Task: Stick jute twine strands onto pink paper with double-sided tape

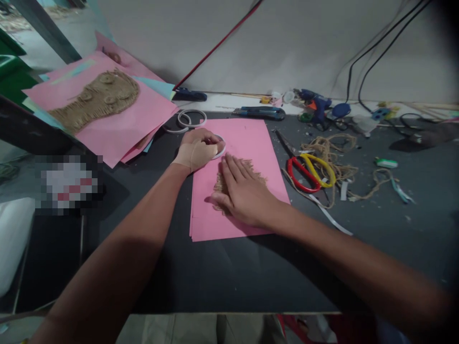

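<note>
Pink paper sheets [247, 136] lie stacked on the dark table, with a brown fringed piece of jute twine [218, 184] on top. My right hand [247, 196] rests flat over that twine piece, fingers stretched out and the thumb to the left, hiding much of it. Near the sheets' upper left edge, my left hand [199, 152] is closed on a thin white ring [223, 147] that looks like a narrow roll of tape. A skin-toned patch wraps that wrist. Similar white rings [192, 112] lie just beyond.
Scissors [311, 174] with red and yellow handles lie right of the paper, beside tangled twine [333, 143]. A blue cutter knife [260, 112] and a blue glue gun [317, 107] lie at the back. Pink sheets with a twine shape [150, 114] are piled at left.
</note>
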{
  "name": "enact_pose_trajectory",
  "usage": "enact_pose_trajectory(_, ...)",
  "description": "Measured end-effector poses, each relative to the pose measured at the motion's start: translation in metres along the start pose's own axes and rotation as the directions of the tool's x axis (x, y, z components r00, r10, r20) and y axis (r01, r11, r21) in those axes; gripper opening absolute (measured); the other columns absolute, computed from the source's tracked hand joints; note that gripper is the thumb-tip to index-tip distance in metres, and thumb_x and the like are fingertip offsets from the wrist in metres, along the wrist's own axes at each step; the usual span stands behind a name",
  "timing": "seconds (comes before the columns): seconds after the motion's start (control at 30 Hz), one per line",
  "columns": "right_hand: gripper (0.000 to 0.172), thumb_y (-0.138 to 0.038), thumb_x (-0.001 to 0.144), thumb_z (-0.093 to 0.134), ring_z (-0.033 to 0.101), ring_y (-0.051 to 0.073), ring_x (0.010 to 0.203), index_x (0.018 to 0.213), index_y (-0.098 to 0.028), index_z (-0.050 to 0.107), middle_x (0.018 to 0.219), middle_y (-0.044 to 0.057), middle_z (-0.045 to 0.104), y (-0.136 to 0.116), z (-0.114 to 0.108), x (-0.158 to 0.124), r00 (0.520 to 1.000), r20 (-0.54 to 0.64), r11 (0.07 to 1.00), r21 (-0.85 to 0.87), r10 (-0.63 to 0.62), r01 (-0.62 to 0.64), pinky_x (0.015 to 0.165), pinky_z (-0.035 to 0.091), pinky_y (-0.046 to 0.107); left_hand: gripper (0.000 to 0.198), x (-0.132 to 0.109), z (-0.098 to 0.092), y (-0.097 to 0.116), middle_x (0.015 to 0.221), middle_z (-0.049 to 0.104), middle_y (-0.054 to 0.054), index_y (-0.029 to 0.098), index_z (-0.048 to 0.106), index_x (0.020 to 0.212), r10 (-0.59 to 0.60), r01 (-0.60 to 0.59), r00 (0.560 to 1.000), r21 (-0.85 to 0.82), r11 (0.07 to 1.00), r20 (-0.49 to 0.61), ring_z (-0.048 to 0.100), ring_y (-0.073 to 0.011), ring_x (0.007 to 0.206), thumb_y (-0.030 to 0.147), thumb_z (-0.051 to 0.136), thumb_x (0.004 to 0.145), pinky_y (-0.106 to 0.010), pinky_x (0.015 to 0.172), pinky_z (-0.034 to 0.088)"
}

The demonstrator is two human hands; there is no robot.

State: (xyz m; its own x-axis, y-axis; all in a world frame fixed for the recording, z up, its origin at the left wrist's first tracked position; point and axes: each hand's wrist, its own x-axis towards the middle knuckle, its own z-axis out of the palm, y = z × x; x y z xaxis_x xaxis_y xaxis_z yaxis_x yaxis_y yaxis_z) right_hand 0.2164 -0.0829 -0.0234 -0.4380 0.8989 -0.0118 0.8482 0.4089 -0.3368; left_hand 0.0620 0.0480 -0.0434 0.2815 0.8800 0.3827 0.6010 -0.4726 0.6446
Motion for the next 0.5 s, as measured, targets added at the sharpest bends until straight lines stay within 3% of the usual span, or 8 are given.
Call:
enact_pose_trajectory(0.13,0.081,-0.052,0.106,0.029,0.007,0.035,0.162,0.163,0.005,0.024,0.172,0.023,0.015,0.000,0.012,0.001,0.999,0.002,0.999,-0.036,0.033,-0.033,0.132,0.011,0.054,0.021,0.000,0.001,0.000,0.072,0.072,-0.005,0.018,0.074,0.065,-0.012,0.012,1.000,-0.003,1.000,0.001,0.061,-0.0150,0.068,0.033,0.067,0.076,-0.030,0.069,0.047)
enact_pose_trajectory(0.33,0.075,-0.044,0.106,0.028,0.011,0.035,0.162,0.163,0.005,0.026,0.173,0.023,0.016,0.008,0.001,0.002,0.999,0.037,1.000,0.009,0.001,-0.001,0.132,0.013,0.053,0.021,0.000,0.002,-0.001,0.068,0.069,-0.003,0.017,0.071,0.061,0.006,-0.006,1.000,0.001,1.000,0.002,0.060,-0.0149,0.066,0.031,0.067,0.076,-0.030,0.068,0.046)
enact_pose_trajectory(0.4,0.079,-0.048,0.105,0.034,0.013,0.035,0.162,0.163,0.004,0.025,0.173,0.023,0.016,0.012,-0.005,0.003,0.998,0.067,0.999,0.050,-0.022,0.019,0.132,0.015,0.051,0.020,0.000,0.001,0.000,0.068,0.070,-0.004,0.017,0.071,0.062,0.002,-0.002,1.000,0.006,1.000,0.005,0.060,-0.0149,0.066,0.031,0.068,0.076,-0.031,0.068,0.046)
enact_pose_trajectory(0.5,0.100,-0.065,0.097,0.049,0.011,0.037,0.162,0.165,0.003,0.021,0.173,0.023,0.014,0.016,-0.009,0.003,0.994,0.104,0.996,0.093,-0.021,0.011,0.132,0.013,0.051,0.020,0.000,0.001,0.001,0.069,0.070,-0.004,0.016,0.071,0.063,-0.011,0.011,1.000,-0.001,1.000,0.009,0.060,-0.0147,0.066,0.031,0.068,0.077,-0.031,0.069,0.047)
